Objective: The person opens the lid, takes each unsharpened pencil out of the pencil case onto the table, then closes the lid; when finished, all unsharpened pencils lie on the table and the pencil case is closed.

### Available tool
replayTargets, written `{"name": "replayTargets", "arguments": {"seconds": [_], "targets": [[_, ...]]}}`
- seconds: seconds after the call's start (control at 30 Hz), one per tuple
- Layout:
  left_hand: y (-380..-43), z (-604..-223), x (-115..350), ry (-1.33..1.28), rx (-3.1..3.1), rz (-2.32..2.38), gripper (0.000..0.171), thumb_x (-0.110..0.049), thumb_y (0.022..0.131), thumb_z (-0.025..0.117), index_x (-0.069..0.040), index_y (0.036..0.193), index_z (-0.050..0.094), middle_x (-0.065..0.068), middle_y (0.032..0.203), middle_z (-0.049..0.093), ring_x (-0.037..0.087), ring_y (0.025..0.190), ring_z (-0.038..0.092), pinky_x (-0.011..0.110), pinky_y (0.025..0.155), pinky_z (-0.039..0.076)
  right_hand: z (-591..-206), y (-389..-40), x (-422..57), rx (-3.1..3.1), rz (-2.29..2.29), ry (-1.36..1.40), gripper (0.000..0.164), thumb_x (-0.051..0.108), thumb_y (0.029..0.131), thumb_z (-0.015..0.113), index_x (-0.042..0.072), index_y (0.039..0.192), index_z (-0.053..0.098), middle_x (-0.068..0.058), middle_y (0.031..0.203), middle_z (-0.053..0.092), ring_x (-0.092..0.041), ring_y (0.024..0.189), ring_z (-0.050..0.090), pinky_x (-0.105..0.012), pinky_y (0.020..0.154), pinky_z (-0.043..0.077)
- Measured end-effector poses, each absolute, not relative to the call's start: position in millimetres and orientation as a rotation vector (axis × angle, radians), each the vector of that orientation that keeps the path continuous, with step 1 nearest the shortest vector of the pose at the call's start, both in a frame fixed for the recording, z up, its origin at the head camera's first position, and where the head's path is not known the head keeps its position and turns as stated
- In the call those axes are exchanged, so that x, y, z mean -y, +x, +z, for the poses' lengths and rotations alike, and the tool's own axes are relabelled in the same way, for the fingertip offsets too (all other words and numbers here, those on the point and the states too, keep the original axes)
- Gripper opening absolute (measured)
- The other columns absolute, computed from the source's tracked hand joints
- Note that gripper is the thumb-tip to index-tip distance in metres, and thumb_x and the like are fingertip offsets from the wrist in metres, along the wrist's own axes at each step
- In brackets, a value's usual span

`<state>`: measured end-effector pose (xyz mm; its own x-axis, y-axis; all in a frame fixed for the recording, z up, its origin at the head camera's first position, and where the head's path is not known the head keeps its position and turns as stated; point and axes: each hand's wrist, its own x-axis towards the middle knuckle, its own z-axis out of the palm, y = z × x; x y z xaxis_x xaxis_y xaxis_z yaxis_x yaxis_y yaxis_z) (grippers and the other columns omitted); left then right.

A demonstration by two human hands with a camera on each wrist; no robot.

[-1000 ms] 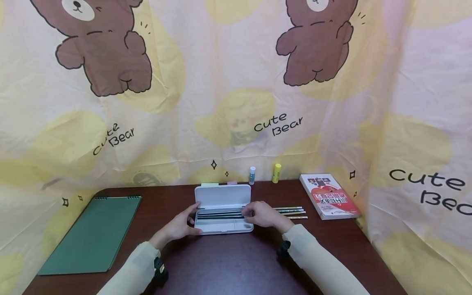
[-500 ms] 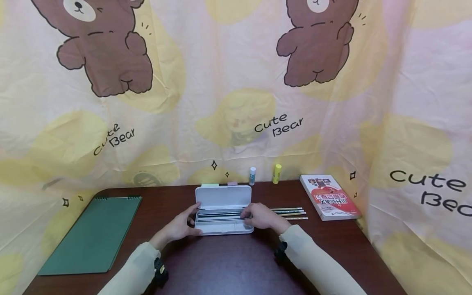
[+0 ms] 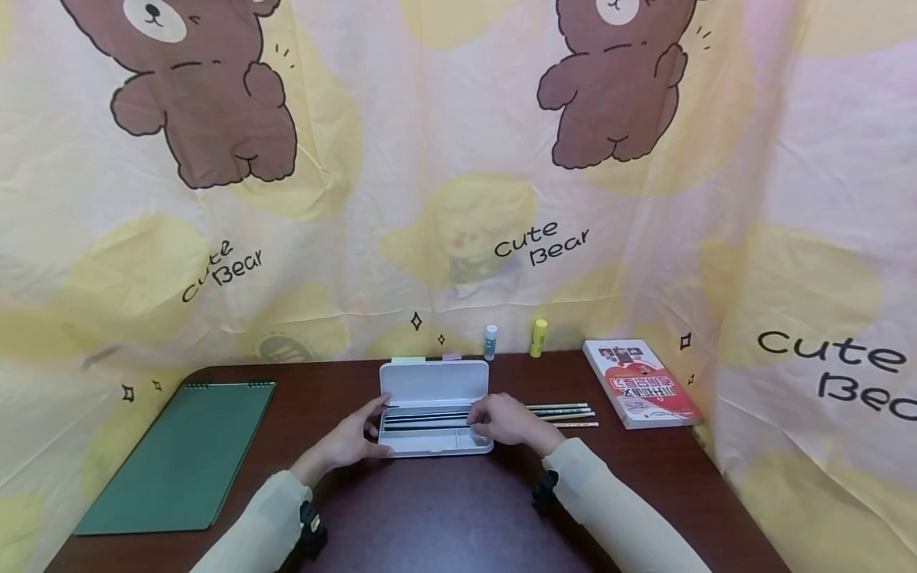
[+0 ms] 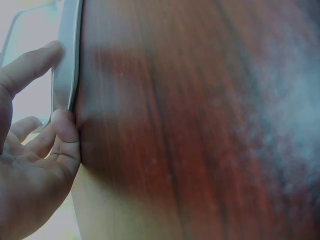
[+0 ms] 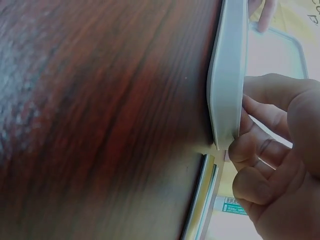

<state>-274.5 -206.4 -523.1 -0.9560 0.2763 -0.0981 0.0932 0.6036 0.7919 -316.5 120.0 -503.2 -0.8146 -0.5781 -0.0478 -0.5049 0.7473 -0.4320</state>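
behind your left hand (image 4: 37, 175) the light blows out white. beside it lies soft shadow; farther off, glare hazes the table (image 4: 165, 120).

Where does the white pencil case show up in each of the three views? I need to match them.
Head: the white pencil case lies open below picture centre, slightly left.
Left wrist: upper left, the case cut off by the top edge.
Right wrist: upper right, the case also cut off by the top edge.
Shared landmark: the brown tabletop.
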Motion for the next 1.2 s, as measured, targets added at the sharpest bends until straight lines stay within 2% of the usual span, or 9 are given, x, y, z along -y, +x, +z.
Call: {"name": "replayTargets", "arguments": {"seconds": [0.33,0.6,0.93,1.2], "targets": [[-273.7,-524.6,206.4,0.353,-2.628,1.27,0.102,-0.02,0.074,0.088,-0.021,0.158,0.029,0.014,0.148,0.05,0.02,0.098,0.053,0.029,0.078,0.045,-501.7,-316.2,-119.9,-2.794,-0.636,-0.886,0.006,0.019,0.089,0.074,0.019,0.093,0.077,0.011,0.089,0.073,-0.008,0.082,0.06,-0.033,0.08,0.051],[-273.6,-523.2,204.9,0.302,-2.621,1.276,0.101,-0.021,0.075,0.088,-0.026,0.157,0.03,0.01,0.148,0.051,0.02,0.1,0.051,0.032,0.079,0.044,-497.7,-312.9,-127.9,-2.819,-0.679,-0.891,0.005,0.018,0.088,0.075,0.02,0.092,0.078,0.011,0.091,0.073,-0.008,0.084,0.06,-0.034,0.082,0.051],[-273.6,-522.5,205.4,0.312,-2.617,1.281,0.102,-0.022,0.074,0.089,-0.025,0.157,0.03,0.011,0.148,0.05,0.02,0.1,0.052,0.031,0.079,0.045,-496.7,-311.8,-155.2,-2.82,-0.799,-0.876,0.008,0.018,0.09,0.074,0.019,0.097,0.079,0.008,0.096,0.074,-0.013,0.093,0.062,-0.04,0.088,0.051],[-274.4,-523.9,207.1,0.309,-2.624,1.268,0.101,-0.022,0.074,0.089,-0.027,0.157,0.03,0.011,0.148,0.051,0.02,0.1,0.052,0.032,0.079,0.046,-493.5,-310.1,-183.9,-2.841,-0.82,-0.804,0.007,0.019,0.089,0.075,0.019,0.096,0.077,0.01,0.092,0.072,-0.014,0.088,0.059,-0.036,0.082,0.048]]}}
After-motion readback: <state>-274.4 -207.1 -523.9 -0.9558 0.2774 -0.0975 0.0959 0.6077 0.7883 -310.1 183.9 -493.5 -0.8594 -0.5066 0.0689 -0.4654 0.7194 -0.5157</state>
